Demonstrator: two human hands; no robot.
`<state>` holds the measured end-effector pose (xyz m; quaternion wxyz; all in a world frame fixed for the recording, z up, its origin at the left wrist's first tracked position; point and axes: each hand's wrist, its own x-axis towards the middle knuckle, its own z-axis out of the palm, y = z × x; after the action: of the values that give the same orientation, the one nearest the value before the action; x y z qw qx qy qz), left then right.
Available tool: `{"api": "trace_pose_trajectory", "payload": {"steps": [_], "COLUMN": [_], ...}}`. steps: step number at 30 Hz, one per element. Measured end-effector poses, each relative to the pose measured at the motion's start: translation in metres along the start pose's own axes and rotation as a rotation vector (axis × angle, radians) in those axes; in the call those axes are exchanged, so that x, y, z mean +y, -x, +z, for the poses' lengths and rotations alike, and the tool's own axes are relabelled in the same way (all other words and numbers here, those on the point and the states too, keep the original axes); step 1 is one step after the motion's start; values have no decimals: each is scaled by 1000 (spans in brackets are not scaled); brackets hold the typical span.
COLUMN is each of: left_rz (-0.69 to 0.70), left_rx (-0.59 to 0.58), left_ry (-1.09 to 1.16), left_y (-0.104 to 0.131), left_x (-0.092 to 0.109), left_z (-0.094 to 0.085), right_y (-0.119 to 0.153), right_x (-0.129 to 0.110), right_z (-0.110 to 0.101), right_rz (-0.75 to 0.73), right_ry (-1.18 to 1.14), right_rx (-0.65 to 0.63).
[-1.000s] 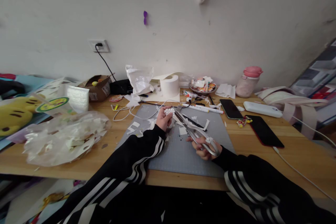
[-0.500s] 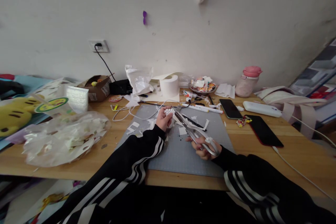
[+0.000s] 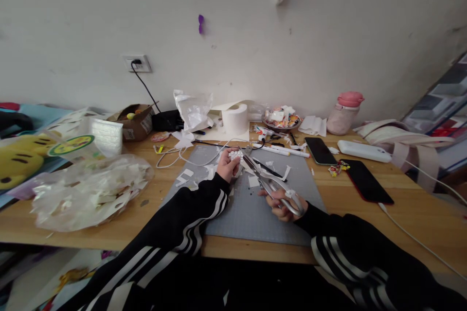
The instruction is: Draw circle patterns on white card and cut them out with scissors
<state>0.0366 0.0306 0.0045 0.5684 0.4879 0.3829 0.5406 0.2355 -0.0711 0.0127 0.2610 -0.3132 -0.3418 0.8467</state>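
Observation:
Between the fingers of my left hand [image 3: 226,167] is a small piece of white paper [image 3: 236,155] printed with dark-outlined rounded cells. My right hand [image 3: 281,205] is wrapped round the handles of large silver scissors [image 3: 272,183], which point up and left. The blade tips reach the right edge of the paper; whether they touch it I cannot tell. Both hands are above a grey cutting mat [image 3: 262,226]. White paper scraps [image 3: 253,181] lie on the mat around them.
White markers [image 3: 280,150] and a glue gun [image 3: 264,133] lie behind the mat. A paper roll [image 3: 234,120] stands near the wall. On the right are two phones [image 3: 369,187] and a pink-lidded bottle [image 3: 343,114]. A clear plastic bag [image 3: 91,194] of scraps sits on the left.
The scissor blades look slightly closer together. Both hands stay nearly in the same place.

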Motion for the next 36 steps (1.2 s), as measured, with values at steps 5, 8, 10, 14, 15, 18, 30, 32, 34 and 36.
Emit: {"api": "trace_pose_trajectory", "payload": {"steps": [5,8,10,14,15,18,30,32,34,36], "left_rz": [5,10,12,9,7,1,-11,-10,-6,0], "left_rx": [-3,-4,-7,-8,-7,2,16,18,18,16], "left_ry": [-6,-14,-18,-23,-23,-24,-20,-18,-15,-11], "left_y": [-1,-2,-1,0,0,1,2,2,2,1], "left_x": [-3,-4,-4,-2,-1,1,4,4,3,2], "left_z": [-1,-2,-2,-1,-1,0,2,2,2,1], "right_y": [-1,-1,0,0,0,1,0,0,1,1], "right_x": [0,0,0,0,0,0,0,0,0,-1], "right_z": [0,2,2,2,2,3,9,10,11,12], "right_rz": [-4,-6,-7,-6,-7,-8,-13,-18,-25,-27], "right_ry": [-1,-1,0,7,11,25,79,81,82,85], "right_rx": [9,16,20,24,28,46,126,134,145,152]}}
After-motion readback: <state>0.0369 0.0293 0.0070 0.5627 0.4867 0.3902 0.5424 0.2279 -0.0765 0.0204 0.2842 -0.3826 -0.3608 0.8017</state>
